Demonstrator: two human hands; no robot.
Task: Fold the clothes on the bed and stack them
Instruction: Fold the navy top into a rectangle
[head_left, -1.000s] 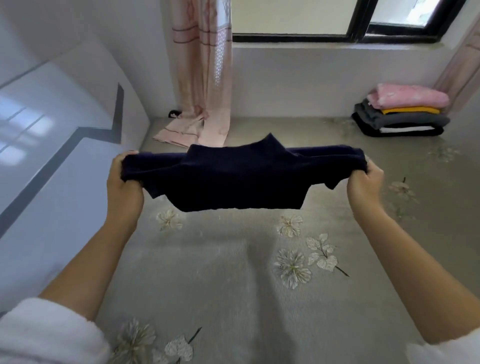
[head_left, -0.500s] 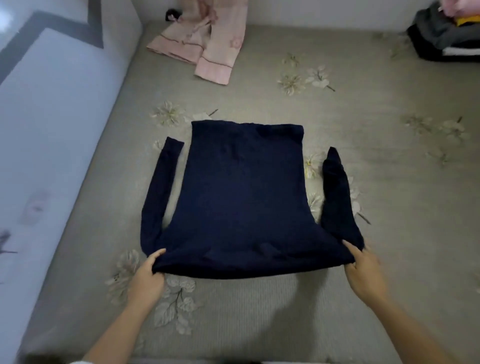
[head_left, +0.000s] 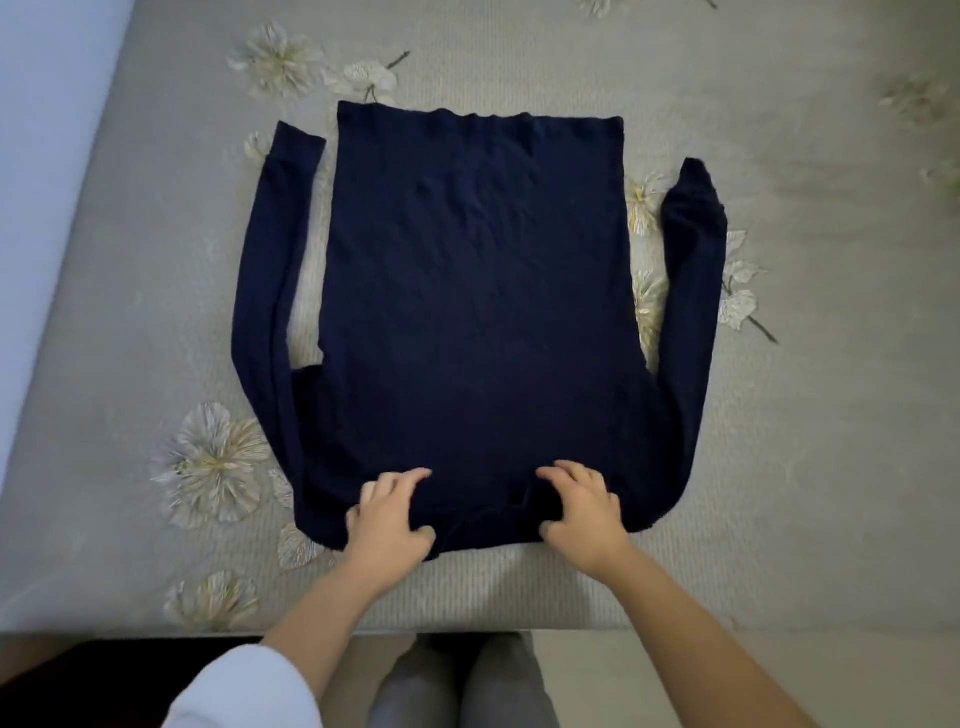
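So the navy sweater (head_left: 478, 312) is lying flat on the bed (head_left: 805, 467), body spread out, a sleeve down each side, hem at the far end. Left hand (head_left: 389, 517) and right hand (head_left: 584, 512) sit close together at the near edge. Each grip is pinching the fabric, which bunches a bit between them. The bed cover is grey with pale flowers (head_left: 213, 462). A pale wall (head_left: 47, 130) runs along the left.
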